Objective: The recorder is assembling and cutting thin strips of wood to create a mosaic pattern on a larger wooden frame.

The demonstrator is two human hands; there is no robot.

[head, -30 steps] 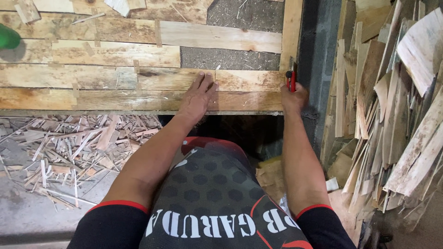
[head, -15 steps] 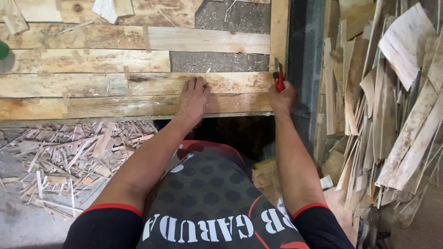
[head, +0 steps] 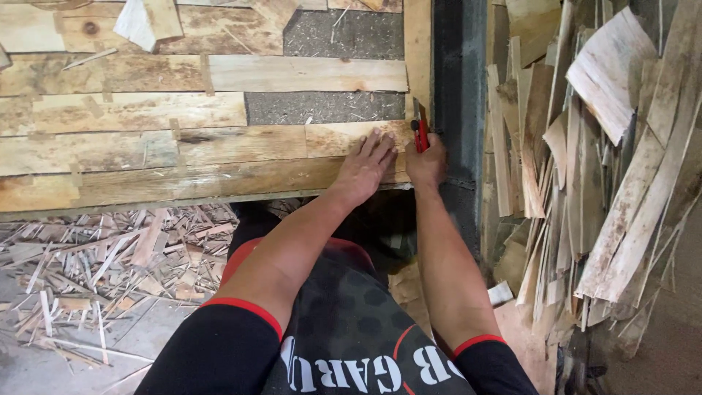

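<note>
Four fingers of the left hand point(head: 363, 167) lie spread and flat on a pale veneer strip point(head: 292, 140), tips pointing up and to the right, thumb tucked along the lower edge; nothing is gripped, only pressed down. Just beside it, the right hand point(head: 426, 162) is closed in a fist around a red utility knife point(head: 420, 130), blade end pointing away from the body and sitting at the right end of the same strip, close to an upright wooden edge board point(head: 418, 51). The two hands are near each other, almost touching. The strip is one of several veneer sheets point(head: 110, 110) laid side by side, overlapping, across a work table point(head: 322, 108) whose grey gritty surface shows through in gaps. Below the table's near edge, thin wood offcuts point(head: 110, 263) litter the floor at left. At right, a tall heap of veneer scraps point(head: 607, 161) leans in a loose stack.
</note>
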